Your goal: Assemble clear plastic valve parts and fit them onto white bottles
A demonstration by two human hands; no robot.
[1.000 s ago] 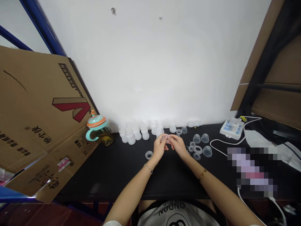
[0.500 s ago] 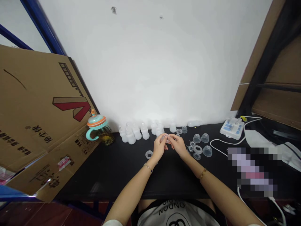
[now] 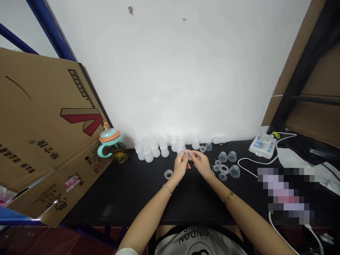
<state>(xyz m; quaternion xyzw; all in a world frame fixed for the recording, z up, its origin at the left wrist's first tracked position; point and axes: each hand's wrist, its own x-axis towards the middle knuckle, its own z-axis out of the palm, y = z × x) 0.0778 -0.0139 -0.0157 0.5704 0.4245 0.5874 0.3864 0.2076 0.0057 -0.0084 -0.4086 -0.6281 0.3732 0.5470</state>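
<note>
A small clear ring (image 3: 188,154) is pinched between the fingertips (image 3: 183,154) of the left hand (image 3: 180,166) and right hand (image 3: 202,164), far of both palms, neither hand nearer. A loose ring (image 3: 168,174) lies just left; clear cups (image 3: 228,163) lie right, and clear bottles (image 3: 155,151) stand far left on the black table (image 3: 132,200).

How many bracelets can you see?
2: a thin bracelet on the left wrist and a gold bracelet on the right wrist.
</note>
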